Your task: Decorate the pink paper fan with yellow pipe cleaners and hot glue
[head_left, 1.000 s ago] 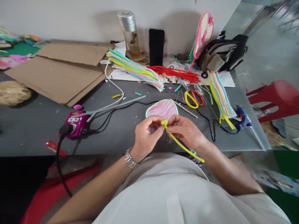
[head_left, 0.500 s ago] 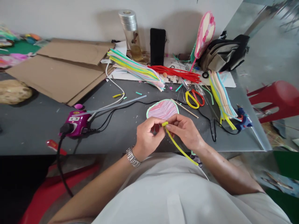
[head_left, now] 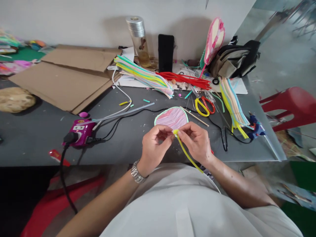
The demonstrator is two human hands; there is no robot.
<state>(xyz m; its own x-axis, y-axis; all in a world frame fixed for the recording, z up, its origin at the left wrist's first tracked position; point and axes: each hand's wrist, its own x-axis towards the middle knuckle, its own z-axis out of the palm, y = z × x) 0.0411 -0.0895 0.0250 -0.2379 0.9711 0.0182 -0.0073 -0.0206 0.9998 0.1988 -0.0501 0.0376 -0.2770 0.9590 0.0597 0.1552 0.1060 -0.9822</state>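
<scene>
A yellow pipe cleaner [head_left: 187, 154] has its upper end coiled into a small bundle between my fingertips, while its tail hangs down toward my shirt. My left hand [head_left: 156, 146] pinches the coiled end from the left, thumb against fingers. From the right, my right hand [head_left: 197, 141] grips the same strip just beside the coil. Directly beyond my fingers lies a rounded pink and lilac striped piece [head_left: 172, 117] with a pale green edge, its near side hidden by my hands.
Scissors [head_left: 202, 107], a wooden stick [head_left: 195, 117] and pipe cleaner bundles [head_left: 145, 75] lie farther back. A blue glue gun [head_left: 257, 126] rests at the right edge. A purple power socket [head_left: 80, 131] with black cables sits left; a bottle [head_left: 138, 41] and phone [head_left: 166, 52] stand by the wall.
Both hands keep their pinch on the yellow pipe cleaner, with the fingers slightly shifted at its coiled end. The tail has swung a little left. The whole view has tilted slightly.
</scene>
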